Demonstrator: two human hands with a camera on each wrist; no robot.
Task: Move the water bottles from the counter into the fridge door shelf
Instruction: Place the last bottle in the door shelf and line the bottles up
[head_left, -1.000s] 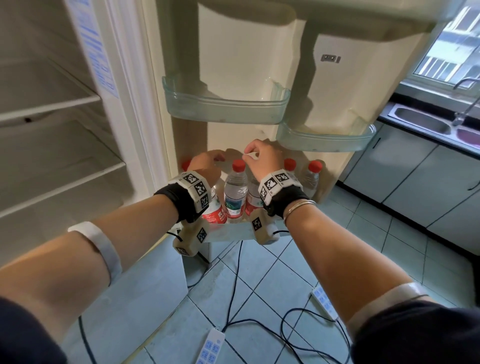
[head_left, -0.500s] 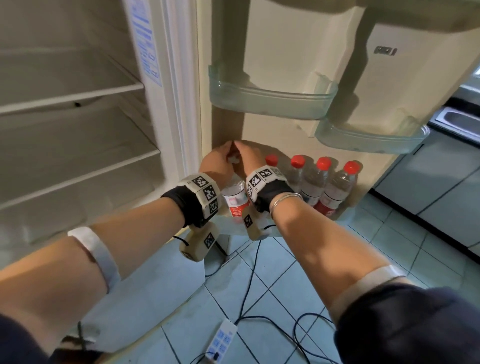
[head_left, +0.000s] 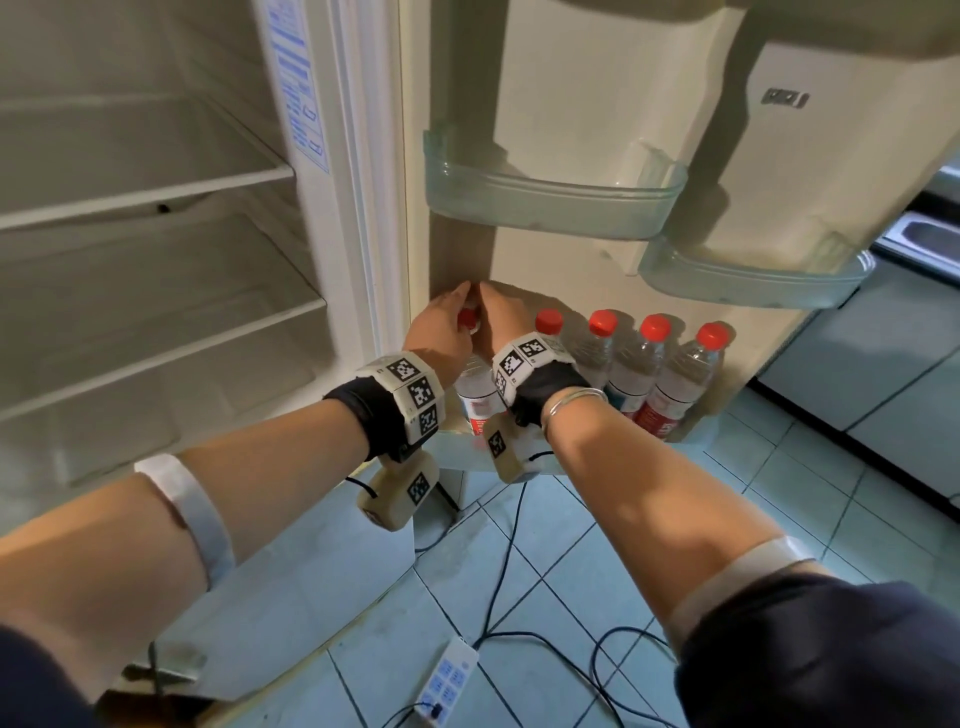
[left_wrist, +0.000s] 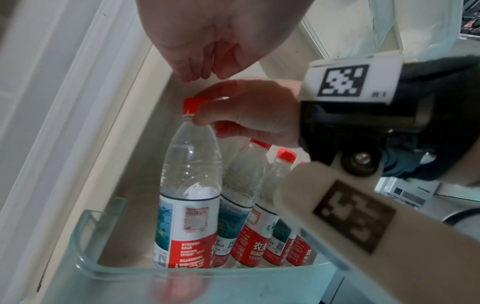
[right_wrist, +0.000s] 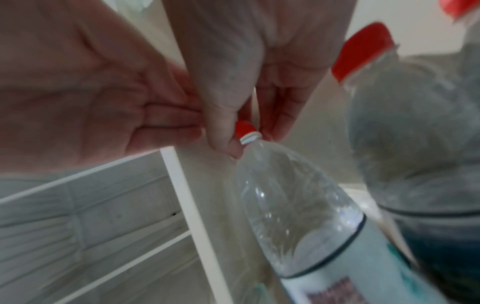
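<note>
A clear water bottle (left_wrist: 189, 185) with a red cap (head_left: 467, 317) stands upright at the left end of the bottom door shelf (left_wrist: 85, 246). My right hand (left_wrist: 207, 111) pinches its cap and neck between thumb and fingers, which shows close up in the right wrist view (right_wrist: 246, 135). My left hand (left_wrist: 197, 74) hovers just above the cap with relaxed fingers and holds nothing; its fingertips lie against my right thumb (right_wrist: 221, 127). Several more red-capped bottles (head_left: 623, 364) stand in a row to the right in the same shelf.
Two empty clear door bins (head_left: 550, 202) (head_left: 748, 280) hang above the bottles. The fridge interior with white shelves (head_left: 145, 192) is open on the left. A power strip (head_left: 447, 675) and cables lie on the tiled floor. Grey cabinets (head_left: 857, 364) stand at right.
Both hands have shifted from apart over the row to together at the leftmost bottle's cap. The head view has swung left, so the door sits further right.
</note>
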